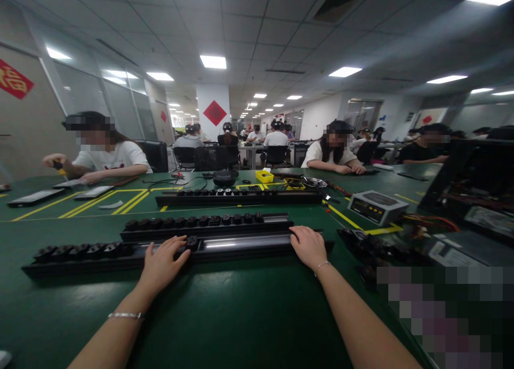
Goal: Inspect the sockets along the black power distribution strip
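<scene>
A long black power-track rail [244,244] with a shiny grey channel lies in front of me. One black socket-like module [193,243] sits near its middle, and several more [80,250] stand at its left end. My left hand [163,262] reaches across the rail, thumb and fingertips at the left side of the middle module; its grip is partly hidden. Over the rail's right end, my right hand [309,246] rests with its fingers curled on it. Directly behind lies a second rail [277,218] carrying a row of similar black modules [193,221].
A third black rail [241,198] lies farther back on the green table [241,315]. At right are a power supply unit [377,207], cables and dark computer parts. A yellow bin [264,176] stands at the back. People work across the table at left and right.
</scene>
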`<state>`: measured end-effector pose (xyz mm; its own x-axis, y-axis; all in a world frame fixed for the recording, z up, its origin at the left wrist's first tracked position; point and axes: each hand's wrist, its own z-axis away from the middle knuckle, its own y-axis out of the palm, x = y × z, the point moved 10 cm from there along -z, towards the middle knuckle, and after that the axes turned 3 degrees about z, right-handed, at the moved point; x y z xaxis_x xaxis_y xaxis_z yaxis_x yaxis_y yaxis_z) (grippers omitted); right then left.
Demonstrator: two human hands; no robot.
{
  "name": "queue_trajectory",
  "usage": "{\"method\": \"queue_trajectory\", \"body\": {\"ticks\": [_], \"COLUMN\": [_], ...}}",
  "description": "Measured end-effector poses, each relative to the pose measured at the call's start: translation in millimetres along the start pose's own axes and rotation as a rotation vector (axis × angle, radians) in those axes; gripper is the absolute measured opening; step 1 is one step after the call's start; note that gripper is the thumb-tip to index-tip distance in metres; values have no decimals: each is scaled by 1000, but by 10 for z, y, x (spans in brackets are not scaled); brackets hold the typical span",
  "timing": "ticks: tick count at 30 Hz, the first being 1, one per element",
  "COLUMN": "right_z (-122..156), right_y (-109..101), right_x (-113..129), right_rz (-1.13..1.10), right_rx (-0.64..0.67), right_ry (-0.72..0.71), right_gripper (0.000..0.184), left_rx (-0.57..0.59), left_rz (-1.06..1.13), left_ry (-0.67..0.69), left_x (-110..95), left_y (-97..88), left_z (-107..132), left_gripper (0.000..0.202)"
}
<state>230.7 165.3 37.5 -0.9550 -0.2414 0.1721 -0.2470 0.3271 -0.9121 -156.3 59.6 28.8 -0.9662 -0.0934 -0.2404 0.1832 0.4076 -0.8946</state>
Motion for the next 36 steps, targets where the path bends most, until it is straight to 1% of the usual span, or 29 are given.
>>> {"method": "queue_trajectory", "body": {"ticks": [7,13,21,28,36], "right_z": [8,18,33,29,36], "right_y": [-6,-23,-45,-53,-53], "right_x": [2,14,27,29,19], "right_rz": [-12,-19,-53,-62,-71], "right_rx": [-6,5,-1,-1,-9], "right_ry": [-8,-7,-19,-15,-20], "right_gripper": [38,39,38,34,36], "left_rx": [25,34,40,57,69], "left_rz": [6,-20,-32,-41,-57], "left_ry": [29,42,53,85,113], "left_x": [-65,-119,-150,-244,-303], "left_y": [43,39,59,91,138], "left_z": [4,14,21,24,34], "left_gripper": [35,37,39,41,45]}}
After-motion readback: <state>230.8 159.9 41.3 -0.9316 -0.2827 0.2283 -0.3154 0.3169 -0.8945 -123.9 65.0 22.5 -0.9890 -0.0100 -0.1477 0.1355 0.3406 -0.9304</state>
